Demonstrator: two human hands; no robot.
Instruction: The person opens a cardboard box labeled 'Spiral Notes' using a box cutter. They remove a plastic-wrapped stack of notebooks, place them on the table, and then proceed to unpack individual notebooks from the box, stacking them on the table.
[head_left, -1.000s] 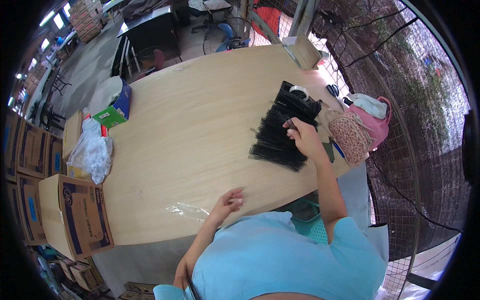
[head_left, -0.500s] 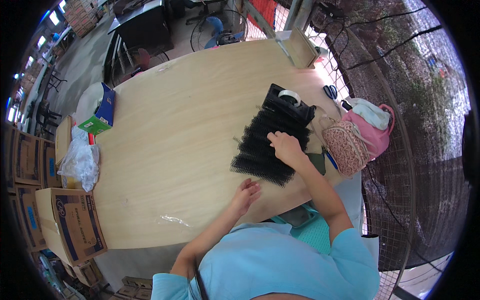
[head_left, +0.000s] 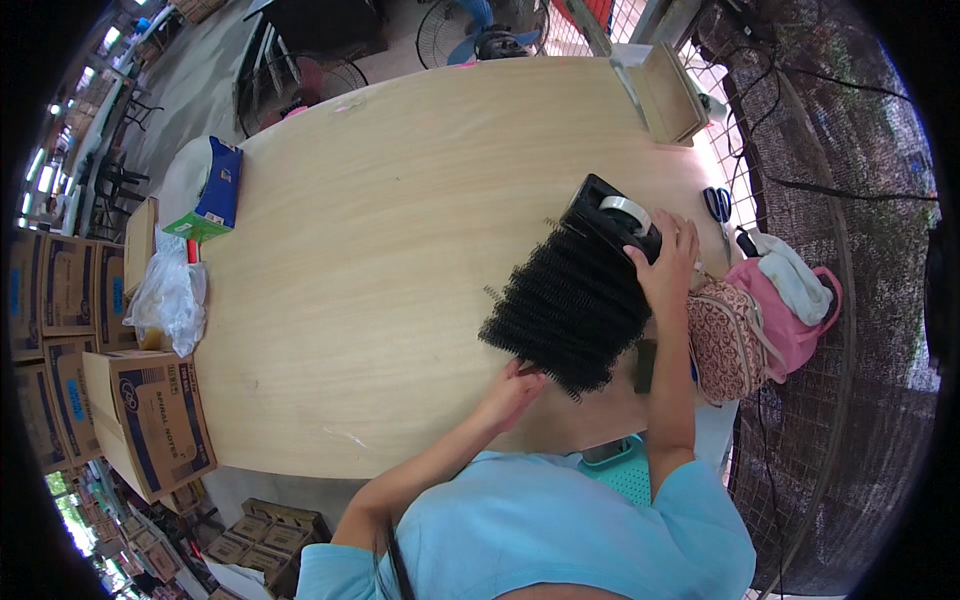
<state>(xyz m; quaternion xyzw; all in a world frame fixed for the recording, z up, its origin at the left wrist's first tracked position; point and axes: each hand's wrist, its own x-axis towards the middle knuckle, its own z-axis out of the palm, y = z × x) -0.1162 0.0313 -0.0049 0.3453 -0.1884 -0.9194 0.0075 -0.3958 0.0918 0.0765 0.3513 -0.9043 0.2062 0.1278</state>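
Note:
A thick batch of black spiral binding coils (head_left: 570,305) lies slantwise on the right half of the table. Against its far end sits a black tape dispenser (head_left: 590,203) with a roll of clear tape (head_left: 626,213). My right hand (head_left: 668,262) is closed round the dispenser's right end, thumb on the near side and fingers over the far side. At the batch's near edge, my left hand (head_left: 513,398) has its curled fingers against the coil ends; the fingertips are partly hidden there.
Right of the coils are a patterned pouch (head_left: 728,335), a pink bag (head_left: 790,310) and scissors (head_left: 717,205). A wooden tray (head_left: 670,95) stands at the far right corner. On the left are a blue-green box (head_left: 215,190), a plastic bag (head_left: 170,305) and cardboard boxes (head_left: 160,420).
My right hand has gone from the top of the coils to the tape dispenser's right end. My left hand has moved up to the coils' near edge. The view has shifted.

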